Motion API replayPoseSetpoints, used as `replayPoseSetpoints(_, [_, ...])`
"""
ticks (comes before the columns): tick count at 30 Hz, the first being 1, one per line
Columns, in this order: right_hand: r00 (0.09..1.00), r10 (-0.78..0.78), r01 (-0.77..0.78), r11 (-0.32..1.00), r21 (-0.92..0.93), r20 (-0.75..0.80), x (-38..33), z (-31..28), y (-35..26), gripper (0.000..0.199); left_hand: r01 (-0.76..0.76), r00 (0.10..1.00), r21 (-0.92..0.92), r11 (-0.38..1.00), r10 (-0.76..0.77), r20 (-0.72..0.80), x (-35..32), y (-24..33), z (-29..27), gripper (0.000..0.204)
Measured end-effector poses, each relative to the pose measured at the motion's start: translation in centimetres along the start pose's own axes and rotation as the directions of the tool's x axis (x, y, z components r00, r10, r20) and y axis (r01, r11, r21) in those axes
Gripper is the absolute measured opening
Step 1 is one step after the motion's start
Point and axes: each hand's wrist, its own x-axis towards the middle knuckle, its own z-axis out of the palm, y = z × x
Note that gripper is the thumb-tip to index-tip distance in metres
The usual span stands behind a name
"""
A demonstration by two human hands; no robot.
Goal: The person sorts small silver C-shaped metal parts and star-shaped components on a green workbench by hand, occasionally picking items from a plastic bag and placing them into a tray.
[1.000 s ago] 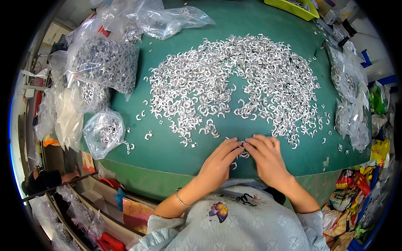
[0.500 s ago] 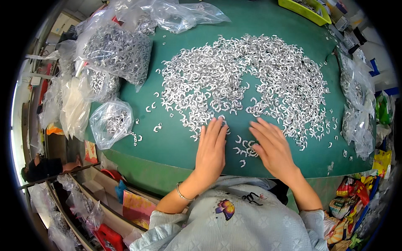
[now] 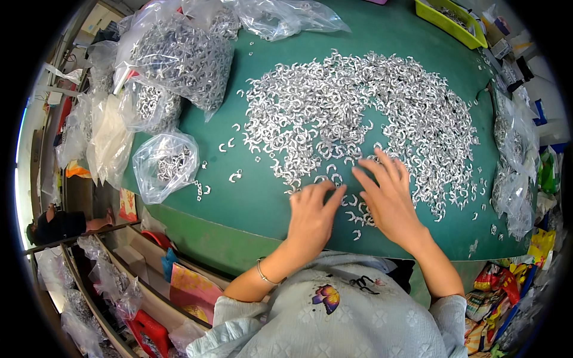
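In front of me spreads a broad green tabletop (image 3: 382, 37), its near edge bowed by the wide view; below that edge shows a paler green surface (image 3: 206, 238), floor or table side, I cannot tell which; at my lower left stands a divided rack (image 3: 83, 262), its long partitions running at a slant; beyond it, along the far left, glows a bright bluish-white strip of light (image 3: 22, 185); to my upper right is a pale wall (image 3: 548, 80); lower down, colourful packets (image 3: 495, 283) crowd beside a blue frame (image 3: 512, 310).
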Motion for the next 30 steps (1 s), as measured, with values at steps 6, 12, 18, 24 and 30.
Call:
replayPoseSetpoints(6, [0.999,0.019,-0.019,1.000,-0.021,0.028,0.3,0.3,0.3,0.051,0.065,0.991,-0.180,0.981,-0.042,0.128,-1.0,-0.4,-0.2,0.033])
replayPoseSetpoints(12, [1.000,0.004,-0.005,1.000,0.024,0.015,0.6,-1.7,-0.2,0.046,0.105,0.994,-0.116,0.988,-0.108,-0.020,-0.2,-0.5,-0.9,0.033])
replayPoseSetpoints(18, [1.000,-0.009,0.009,0.999,-0.034,0.025,0.6,-0.6,0.4,0.042,0.055,0.998,-0.132,0.990,-0.052,0.024,-0.9,-0.7,-0.4,0.032])
replayPoseSetpoints(24, [0.996,-0.049,0.041,0.994,0.101,0.076,0.2,-1.8,0.5,0.045,0.116,0.992,-0.161,0.980,-0.104,0.077,-1.5,0.2,-1.0,0.038])
replayPoseSetpoints(30, [0.987,-0.115,0.124,0.990,-0.074,0.112,2.7,-0.3,0.9,0.063,0.041,0.992,-0.137,0.990,-0.024,0.127,-1.5,0.0,-0.6,0.043])
